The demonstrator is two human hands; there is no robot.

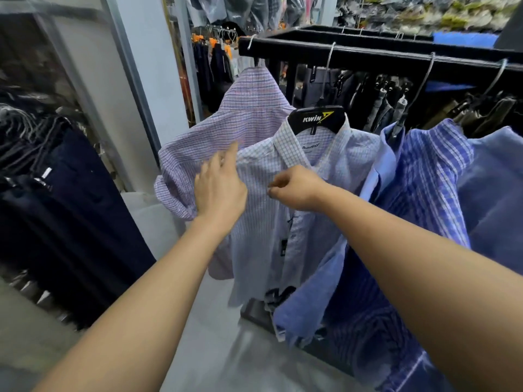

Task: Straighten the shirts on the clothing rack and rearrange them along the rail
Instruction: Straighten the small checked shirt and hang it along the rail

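A white fine-check shirt [263,222] hangs from a black hanger [317,120] on the black rail [368,56]. My right hand [297,190] pinches its front placket just below the collar. My left hand [219,188] lies with straight fingers on the shirt's left shoulder, next to a purple check shirt [226,131] that hangs at the rail's left end. To the right hang a blue striped shirt [424,179] and a plain blue shirt [498,179].
Dark trousers [70,207] hang on a rack at the left. Behind the rail hang more trousers [382,106] on clips. A grey pillar [147,80] stands behind the purple shirt. The pale floor [220,335] lies between the racks.
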